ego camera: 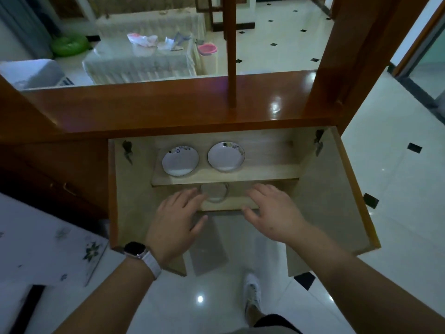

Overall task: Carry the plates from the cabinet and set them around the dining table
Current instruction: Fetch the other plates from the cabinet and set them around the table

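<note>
Two plates point(180, 160) point(226, 156) on the cabinet point(320, 189) shelf
Left hand point(177, 219) and right hand point(274, 212), both open and empty, reach toward a lower plate point(215, 192)

Home interior — open-plan living/dining area. Glossy white tiled floor point(277, 32) with small black diamond insets, a polished reddish-brown wooden divider cabinet point(168, 104), a low table under a lace-edged pale cloth point(139, 61) with household clutter, and a pink plastic basin point(207, 48) beside it — all domestic.
</note>
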`<state>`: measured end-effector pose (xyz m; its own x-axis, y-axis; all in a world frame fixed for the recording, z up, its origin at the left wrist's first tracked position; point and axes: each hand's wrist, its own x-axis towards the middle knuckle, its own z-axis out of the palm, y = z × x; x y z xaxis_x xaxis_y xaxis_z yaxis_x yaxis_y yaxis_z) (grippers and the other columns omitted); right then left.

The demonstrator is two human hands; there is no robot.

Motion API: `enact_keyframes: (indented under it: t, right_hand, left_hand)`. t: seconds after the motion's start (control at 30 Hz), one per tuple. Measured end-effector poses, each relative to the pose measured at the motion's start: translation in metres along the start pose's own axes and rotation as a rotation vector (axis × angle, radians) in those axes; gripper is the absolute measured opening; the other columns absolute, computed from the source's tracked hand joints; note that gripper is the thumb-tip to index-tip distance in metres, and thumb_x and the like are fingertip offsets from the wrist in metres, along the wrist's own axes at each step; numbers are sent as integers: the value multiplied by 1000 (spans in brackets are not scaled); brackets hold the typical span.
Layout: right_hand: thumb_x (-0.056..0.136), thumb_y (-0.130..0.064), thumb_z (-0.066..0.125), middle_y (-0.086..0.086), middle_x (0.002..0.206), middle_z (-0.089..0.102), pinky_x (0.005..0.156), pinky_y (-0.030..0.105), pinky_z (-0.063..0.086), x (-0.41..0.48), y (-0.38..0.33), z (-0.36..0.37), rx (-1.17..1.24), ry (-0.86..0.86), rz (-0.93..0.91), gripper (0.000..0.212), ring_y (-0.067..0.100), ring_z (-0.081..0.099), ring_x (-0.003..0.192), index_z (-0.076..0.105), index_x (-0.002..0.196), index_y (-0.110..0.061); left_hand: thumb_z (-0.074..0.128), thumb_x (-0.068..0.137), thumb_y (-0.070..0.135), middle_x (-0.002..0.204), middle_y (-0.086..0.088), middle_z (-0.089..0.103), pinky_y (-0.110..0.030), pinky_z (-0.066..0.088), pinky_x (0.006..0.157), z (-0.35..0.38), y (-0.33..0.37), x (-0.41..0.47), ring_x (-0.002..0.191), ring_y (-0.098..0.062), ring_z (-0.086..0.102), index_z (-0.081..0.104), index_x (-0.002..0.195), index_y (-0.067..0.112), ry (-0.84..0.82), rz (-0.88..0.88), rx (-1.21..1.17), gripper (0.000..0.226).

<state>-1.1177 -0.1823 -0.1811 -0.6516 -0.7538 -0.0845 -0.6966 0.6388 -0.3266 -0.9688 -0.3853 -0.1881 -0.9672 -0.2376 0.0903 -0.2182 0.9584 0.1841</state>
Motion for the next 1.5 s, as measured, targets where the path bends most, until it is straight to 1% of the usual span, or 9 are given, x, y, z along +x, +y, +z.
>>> enact_keyframes:
  t: [0.17,0.33,0.57,0.73,0.9,1.1,1.3,1.4,1.5]
  right_hand:
    - [84,-55,29,-1,132,56,98,39,41,58,36,-8,-8,-18,-63,62,23,49,121,56,128,-20]
    - [93,-50,43,-4,137,50,103,38,36,100,61,-12,-17,-47,-105,49,20,44,126,49,134,-24]
    - [95,-49,40,-4,144,45,106,40,33,142,80,-5,17,-116,-106,50,19,39,130,45,138,-24]
    - [94,-48,39,-1,135,51,100,40,37,164,91,21,-46,-180,-134,48,22,45,122,49,133,-22]
    - [87,-55,28,-1,128,52,87,34,34,194,107,57,-85,-270,-104,60,23,47,115,49,133,-23]
    - [91,-43,53,7,122,58,86,40,47,240,133,128,-71,-268,-78,44,30,53,110,57,125,-16]
    - [92,-50,47,11,132,55,100,38,44,301,167,211,116,-318,184,53,30,52,121,49,133,-17]
    - [96,-38,48,4,119,57,89,27,40,328,179,244,203,-278,265,42,19,54,108,50,129,-12]
    - [92,-37,51,3,102,58,82,32,42,352,186,269,358,-243,410,32,21,55,93,56,115,-15]
  left_hand:
    - [47,87,46,134,-2,56,-43,45,95,10,1,63,121,-26,51,53,129,26,-32,-12,81,47]
    - [43,85,47,136,-5,56,-45,44,96,21,-4,103,122,-29,52,53,130,26,-81,-83,83,50]
    - [48,86,46,135,-3,57,-43,43,96,38,-19,138,122,-26,53,54,128,27,-103,-99,116,47]
    - [52,85,39,131,-6,59,-45,44,97,65,-39,159,119,-27,54,58,122,22,-135,-14,142,41]
    - [49,81,40,125,-11,62,-46,48,85,116,-64,182,109,-33,59,55,122,19,-203,10,52,46]
    - [37,82,48,133,-14,58,-48,44,90,210,-102,210,113,-36,57,58,129,17,-247,-81,-72,60]
    - [39,83,46,131,-14,56,-44,46,91,309,-126,239,112,-37,53,56,130,14,-259,-159,-246,59]
    - [48,82,39,123,-15,58,-39,45,86,341,-134,259,108,-37,53,56,127,10,-206,-260,-362,54]
    - [51,81,40,124,-15,56,-38,46,88,363,-144,280,107,-33,55,49,132,9,-113,-516,-559,60]
